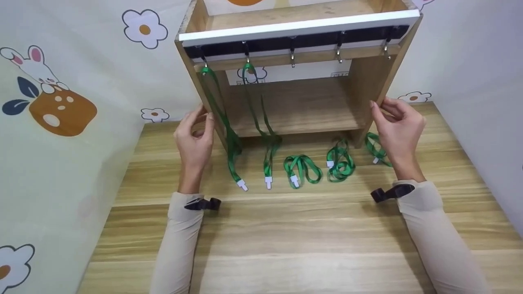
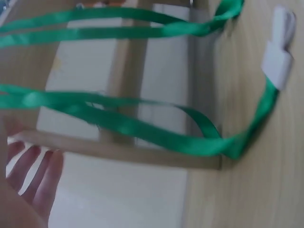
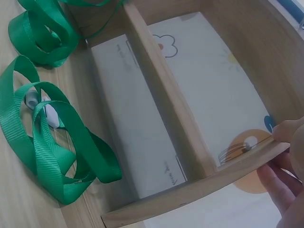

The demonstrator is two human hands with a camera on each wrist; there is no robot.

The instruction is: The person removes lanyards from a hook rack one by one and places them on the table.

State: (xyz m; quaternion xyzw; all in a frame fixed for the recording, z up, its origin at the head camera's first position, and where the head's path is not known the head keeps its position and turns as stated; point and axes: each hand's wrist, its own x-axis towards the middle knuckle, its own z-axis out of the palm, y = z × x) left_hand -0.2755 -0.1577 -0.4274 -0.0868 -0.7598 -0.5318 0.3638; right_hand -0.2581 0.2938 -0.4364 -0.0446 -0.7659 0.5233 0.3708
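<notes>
A wooden rack (image 1: 367,77) stands on the table in the head view, a row of metal hooks along its front. My left hand (image 1: 194,136) holds the edge of its left side panel between thumb and fingers. On the opposite side, my right hand (image 1: 400,128) pinches the right side panel (image 3: 204,192). Two green lanyards hang from the leftmost hooks: one (image 1: 233,143) close to my left hand, the other (image 1: 267,163) beside it. Their white clips reach down to the tabletop. Three more lie bundled: one (image 1: 301,161), another (image 1: 342,168), and a third (image 1: 374,147) by my right wrist.
The wood-grain table (image 1: 302,245) extends in front of the rack. A printed wall covering (image 1: 102,49) with flowers and a rabbit rises behind and at the sides. Several hooks, such as the middle one (image 1: 292,59), carry nothing. Each sleeve cuff bears a black strap mount (image 1: 392,192).
</notes>
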